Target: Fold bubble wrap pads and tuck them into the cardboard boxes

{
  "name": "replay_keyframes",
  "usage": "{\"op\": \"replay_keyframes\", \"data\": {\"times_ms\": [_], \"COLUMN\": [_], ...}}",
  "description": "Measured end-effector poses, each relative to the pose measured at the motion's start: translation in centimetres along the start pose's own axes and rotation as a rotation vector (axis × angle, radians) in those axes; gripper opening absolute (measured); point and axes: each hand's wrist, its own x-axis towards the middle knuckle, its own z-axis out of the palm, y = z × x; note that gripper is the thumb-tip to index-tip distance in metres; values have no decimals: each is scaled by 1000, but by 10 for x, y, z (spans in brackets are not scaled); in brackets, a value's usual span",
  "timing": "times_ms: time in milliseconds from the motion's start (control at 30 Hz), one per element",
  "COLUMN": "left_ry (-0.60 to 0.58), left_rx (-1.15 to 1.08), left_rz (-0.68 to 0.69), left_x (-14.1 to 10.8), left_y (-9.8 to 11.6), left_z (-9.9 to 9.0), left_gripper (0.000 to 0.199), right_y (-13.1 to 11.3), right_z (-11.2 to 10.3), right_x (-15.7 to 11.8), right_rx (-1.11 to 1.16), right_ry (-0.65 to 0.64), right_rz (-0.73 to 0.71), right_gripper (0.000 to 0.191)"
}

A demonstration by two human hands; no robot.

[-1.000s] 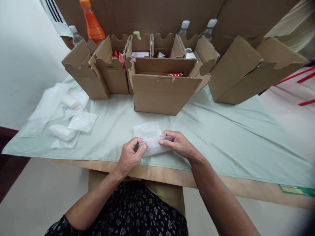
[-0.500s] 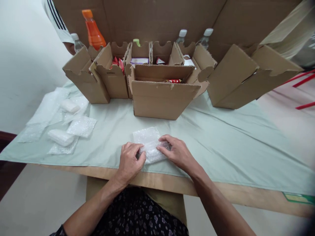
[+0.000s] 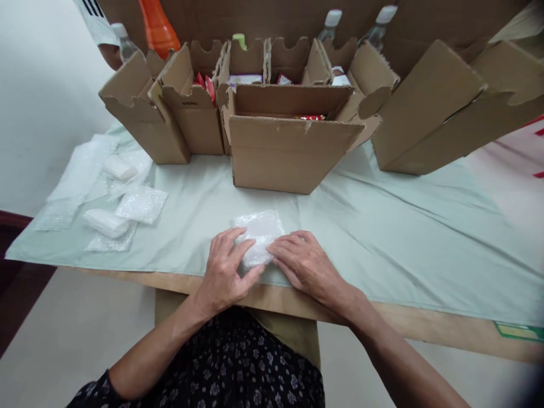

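Observation:
A bubble wrap packet lies flat on the green cloth near the table's front edge. My left hand rests at its left side, with the fingers spread and the fingertips touching the wrap. My right hand lies across its right side, fingers stretched out together and pressing on the plastic. Some of the packet is hidden under the fingers, and what it wraps, if anything, cannot be made out.
Behind the packet stands an open cardboard box, with more open boxes in a row beyond. Bubble wrap sheets and a wrapped piece lie at left. Bottles, one an orange bottle, stand at the back. A person's sleeve shows there.
The loose wrap at the right has been folded in, leaving a more compact packet. My fingers have gone from pinching the wrap to lying flatter on it. The view has tilted down.

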Motion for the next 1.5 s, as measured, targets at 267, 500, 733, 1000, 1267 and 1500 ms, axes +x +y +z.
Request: {"op": "replay_keyframes", "data": {"times_ms": [267,500,733,1000,1267,1500], "left_ry": [-86,-91,27,-248,-309,-380], "left_rx": [-90,-27,-509,-1049,-609,-383], "left_rz": [-101,-278,-526,-554,-379,-9], "left_x": [6,31,9,14,22,52], "left_y": [-13,-28,-18,16,23,25], "left_z": [-4,11,-4,4,-1,-6], "left_gripper": [19,25,58,40,39,26], "right_y": [-2,-6,12,-22,6,2], "right_z": [-8,10,17,6,-45,-71], "right_x": [6,13,14,13,-10,6], "right_rx": [28,-197,268,1027,871,560], "right_ry": [82,52,316,243,53,-52], "right_rz": [121,17,409,579,510,576], "right_gripper": [25,30,26,38,86,25]}}
